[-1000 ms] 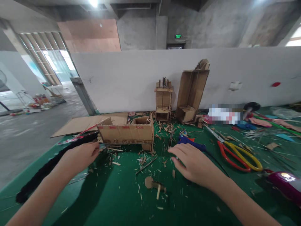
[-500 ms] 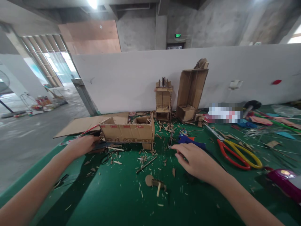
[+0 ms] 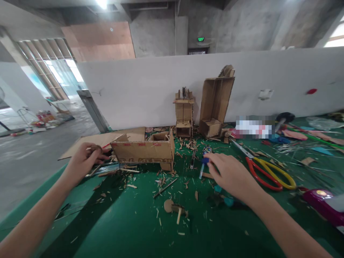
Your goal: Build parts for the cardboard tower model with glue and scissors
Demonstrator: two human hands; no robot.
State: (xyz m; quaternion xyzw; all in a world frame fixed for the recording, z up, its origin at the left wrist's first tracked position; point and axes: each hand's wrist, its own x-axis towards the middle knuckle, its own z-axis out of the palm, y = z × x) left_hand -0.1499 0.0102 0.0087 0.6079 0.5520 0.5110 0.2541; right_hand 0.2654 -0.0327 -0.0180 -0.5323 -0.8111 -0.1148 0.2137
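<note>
My left hand (image 3: 83, 161) is closed, its fingers around a small brown piece (image 3: 96, 147) that looks like cardboard. It is just left of an open cardboard box (image 3: 143, 152) standing on the green table (image 3: 129, 229). My right hand (image 3: 228, 175) is closed at the fingertips on a dark blue object (image 3: 205, 160), whose exact kind I cannot make out. A thin pale blue stick (image 3: 201, 172) shows just below it. Close by on the left is a cutter-like metal strip (image 3: 192, 158). A cardboard disc (image 3: 168, 205) with a wooden stick (image 3: 179, 216) lies in front.
Two upright cardboard structures, a small one (image 3: 184, 114) and a tall one (image 3: 217, 104), stand against the white partition (image 3: 139, 93). Scissors (image 3: 264, 173) with red and yellow handles and a purple device (image 3: 319, 200) lie at right. Cardboard scraps litter the table.
My left hand has risen slightly and now shows a brown piece in its fingers. My right hand has moved up and right; the blue object now shows at its fingertips.
</note>
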